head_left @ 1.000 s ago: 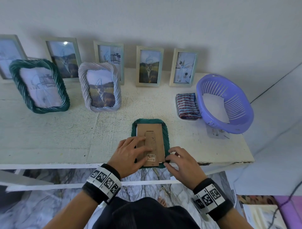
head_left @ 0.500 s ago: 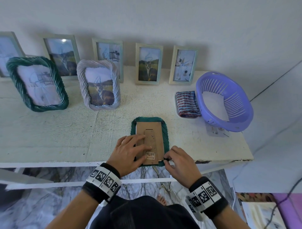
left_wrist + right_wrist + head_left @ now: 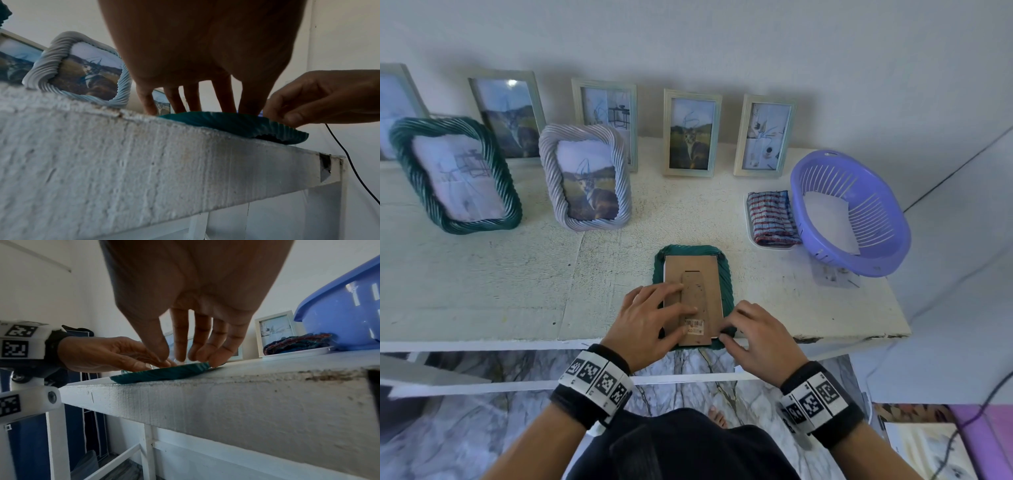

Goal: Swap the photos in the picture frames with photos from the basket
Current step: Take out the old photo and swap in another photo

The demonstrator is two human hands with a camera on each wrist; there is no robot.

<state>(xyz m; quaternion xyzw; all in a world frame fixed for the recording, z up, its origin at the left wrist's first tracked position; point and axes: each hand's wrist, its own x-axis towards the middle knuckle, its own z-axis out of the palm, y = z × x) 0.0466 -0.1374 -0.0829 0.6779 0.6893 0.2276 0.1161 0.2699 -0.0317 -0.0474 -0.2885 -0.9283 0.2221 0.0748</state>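
A teal rope-rimmed frame lies face down at the table's front edge, its brown cardboard back and folded stand facing up. My left hand rests flat on the cardboard with straight fingers pressing down. My right hand pinches the frame's near right corner between thumb and curled fingers. The teal frame slightly overhangs the edge. The purple basket stands at the right with a white photo face down in it.
A green rope frame and a grey rope frame stand at the left. Several pale frames lean against the wall behind them. A folded striped cloth on a white dish sits beside the basket. The table's front edge is just below my hands.
My right hand's fingers have drawn in onto the frame's near right corner. My left hand has stayed pressed on the cardboard back.
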